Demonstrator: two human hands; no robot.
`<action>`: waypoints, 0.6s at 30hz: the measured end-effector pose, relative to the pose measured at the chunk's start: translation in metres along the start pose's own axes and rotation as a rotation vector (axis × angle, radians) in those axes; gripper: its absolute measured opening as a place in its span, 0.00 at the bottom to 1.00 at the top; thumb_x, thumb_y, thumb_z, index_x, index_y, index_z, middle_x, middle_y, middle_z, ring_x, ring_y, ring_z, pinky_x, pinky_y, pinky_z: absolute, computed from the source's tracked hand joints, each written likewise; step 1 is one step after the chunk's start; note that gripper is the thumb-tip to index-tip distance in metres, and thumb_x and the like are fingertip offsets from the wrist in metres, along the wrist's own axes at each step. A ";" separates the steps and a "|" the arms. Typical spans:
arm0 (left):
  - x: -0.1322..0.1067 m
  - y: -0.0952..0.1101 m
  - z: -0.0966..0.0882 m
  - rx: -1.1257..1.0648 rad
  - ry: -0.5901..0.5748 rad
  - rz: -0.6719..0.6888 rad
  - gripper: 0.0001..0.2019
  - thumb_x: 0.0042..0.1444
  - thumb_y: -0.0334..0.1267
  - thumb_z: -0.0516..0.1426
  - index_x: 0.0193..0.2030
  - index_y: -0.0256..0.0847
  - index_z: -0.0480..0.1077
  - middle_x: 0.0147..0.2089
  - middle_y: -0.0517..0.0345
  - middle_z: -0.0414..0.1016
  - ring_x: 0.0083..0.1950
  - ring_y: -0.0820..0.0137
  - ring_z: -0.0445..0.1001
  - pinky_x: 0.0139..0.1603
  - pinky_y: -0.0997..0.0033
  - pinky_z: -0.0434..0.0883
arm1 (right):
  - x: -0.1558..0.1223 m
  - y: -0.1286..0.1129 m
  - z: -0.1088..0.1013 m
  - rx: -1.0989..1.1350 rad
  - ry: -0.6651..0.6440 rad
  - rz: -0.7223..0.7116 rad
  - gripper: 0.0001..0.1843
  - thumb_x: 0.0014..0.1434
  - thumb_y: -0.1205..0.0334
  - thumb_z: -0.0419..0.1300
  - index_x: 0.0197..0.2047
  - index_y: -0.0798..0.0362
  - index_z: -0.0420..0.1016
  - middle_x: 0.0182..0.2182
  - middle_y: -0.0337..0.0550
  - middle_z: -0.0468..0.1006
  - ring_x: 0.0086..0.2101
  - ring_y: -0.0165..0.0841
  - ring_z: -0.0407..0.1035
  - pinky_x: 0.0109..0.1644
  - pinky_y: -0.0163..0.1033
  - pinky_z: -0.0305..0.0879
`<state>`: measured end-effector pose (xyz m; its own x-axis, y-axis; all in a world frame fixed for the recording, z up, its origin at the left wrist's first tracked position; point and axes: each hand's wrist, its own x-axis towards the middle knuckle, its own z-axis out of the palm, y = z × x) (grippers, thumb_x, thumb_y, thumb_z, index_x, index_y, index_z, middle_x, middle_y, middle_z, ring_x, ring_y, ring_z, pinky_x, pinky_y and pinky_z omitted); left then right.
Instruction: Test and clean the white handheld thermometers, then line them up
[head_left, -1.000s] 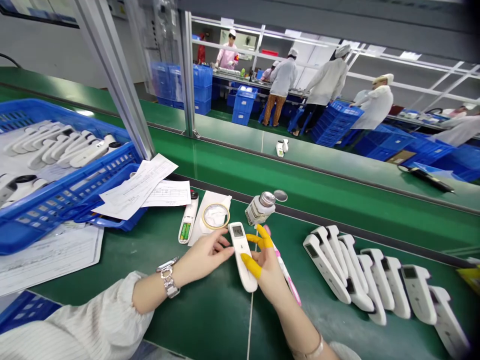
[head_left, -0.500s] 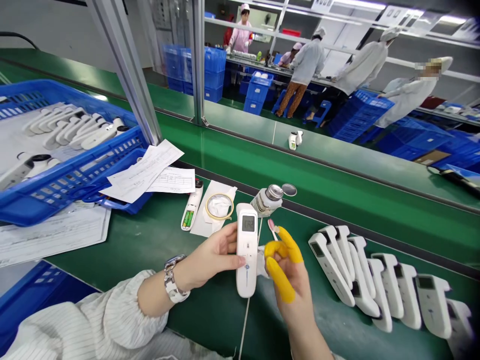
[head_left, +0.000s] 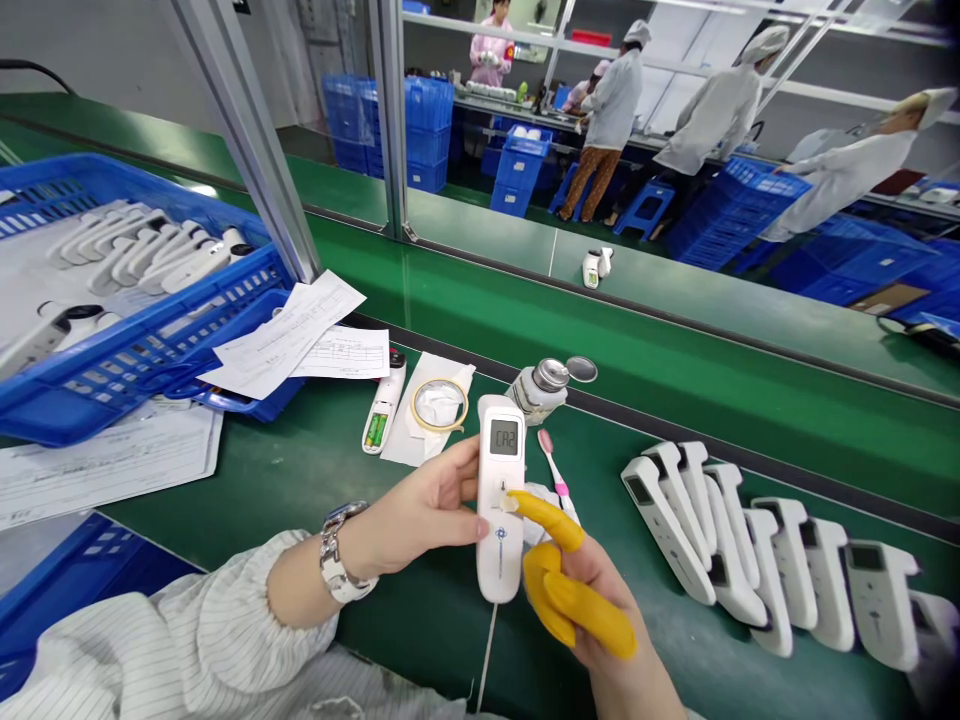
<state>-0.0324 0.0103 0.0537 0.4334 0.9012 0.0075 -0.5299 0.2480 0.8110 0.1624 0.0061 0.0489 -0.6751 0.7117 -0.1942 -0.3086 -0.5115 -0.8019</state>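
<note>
My left hand is closed around a white handheld infrared thermometer, held upright with its screen facing me. The grey screen appears to read "CA2". Yellow finger cots cover the thumb and fingers of my right hand. Its index finger stretches out and touches the small buttons below the screen, while the thumb and another finger are bent inward, holding nothing visible. Behind the thermometer lie a pink-and-white toothbrush and a crumpled white wipe, partly hidden. A metal-topped bottle stands with its lid flipped up.
Several white thermometers lie in a row at right. A thermometer with exposed batteries and a tape roll lie farther back. Papers and a blue basket of thermometers occupy the left. Co-workers stand beyond the green conveyor.
My right hand has moved left and down, and its index finger now rests on the thermometer's buttons. The toothbrush shows more fully. My left hand keeps its hold; the view has shifted slightly.
</note>
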 end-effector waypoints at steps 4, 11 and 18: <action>0.000 0.001 0.001 0.018 0.004 0.018 0.32 0.50 0.27 0.59 0.61 0.48 0.57 0.58 0.50 0.65 0.56 0.64 0.66 0.52 0.65 0.68 | -0.003 0.002 0.000 -0.082 -0.021 0.000 0.20 0.56 0.57 0.60 0.53 0.37 0.69 0.23 0.33 0.65 0.18 0.22 0.51 0.22 0.29 0.54; 0.001 0.000 0.001 0.095 0.010 0.052 0.33 0.50 0.26 0.58 0.62 0.48 0.55 0.59 0.48 0.63 0.57 0.60 0.65 0.47 0.65 0.71 | -0.006 0.004 0.002 -0.304 0.037 -0.029 0.19 0.55 0.50 0.60 0.51 0.39 0.70 0.26 0.36 0.65 0.21 0.26 0.53 0.24 0.33 0.55; 0.002 0.001 0.000 0.107 0.014 0.063 0.33 0.50 0.24 0.56 0.62 0.50 0.54 0.58 0.50 0.64 0.57 0.61 0.65 0.47 0.66 0.70 | -0.009 0.006 -0.001 -0.459 0.123 -0.127 0.12 0.55 0.50 0.60 0.43 0.38 0.75 0.29 0.38 0.67 0.26 0.29 0.59 0.32 0.38 0.61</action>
<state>-0.0321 0.0118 0.0552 0.3912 0.9188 0.0524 -0.4743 0.1525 0.8671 0.1669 -0.0029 0.0456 -0.5585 0.8205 -0.1222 -0.0373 -0.1720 -0.9844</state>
